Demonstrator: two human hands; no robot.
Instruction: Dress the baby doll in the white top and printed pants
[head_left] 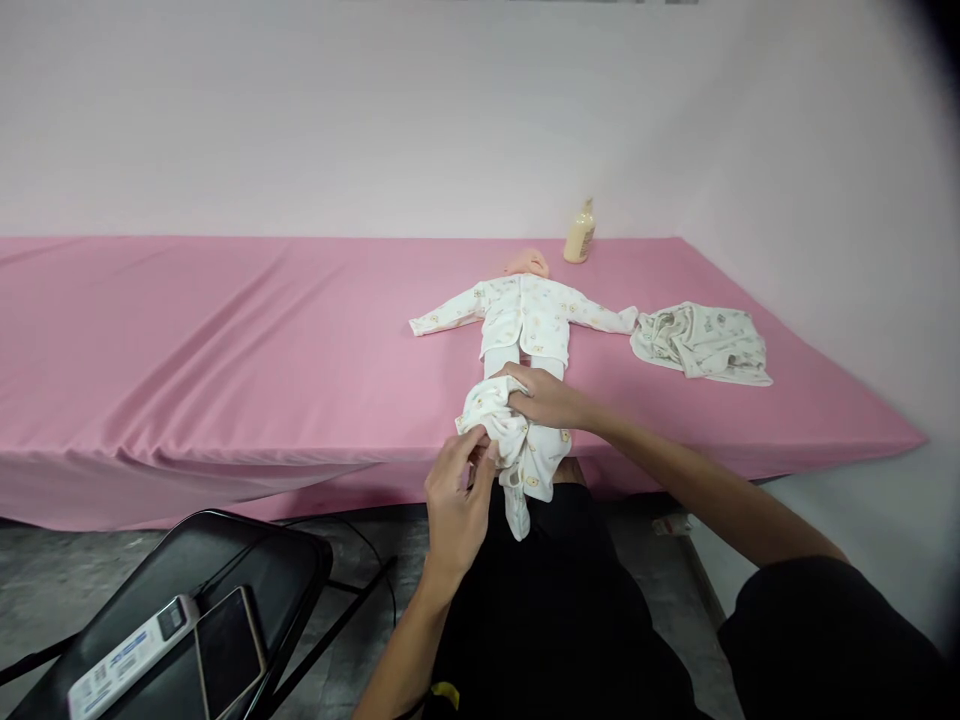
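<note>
A baby doll (528,262) lies on its back on the pink-covered table, head toward the wall. It wears a white printed baby jacket (523,312) with both sleeves spread out. White printed baby pants (499,425) are bunched around its lower legs at the table's front edge, one footed end hanging down. My right hand (547,398) grips the bunched cloth from above, fingers closed and partly hidden in the folds. On the cloth's left side, my left hand (463,490) pinches an edge between thumb and fingers. The doll's feet are hidden by the fabric.
A folded white printed cloth (705,343) lies to the right on the pink sheet (262,350). A pump bottle (580,234) stands near the wall. At the lower left, a black folding chair (285,560) holds a phone (229,652) and a white device (131,660).
</note>
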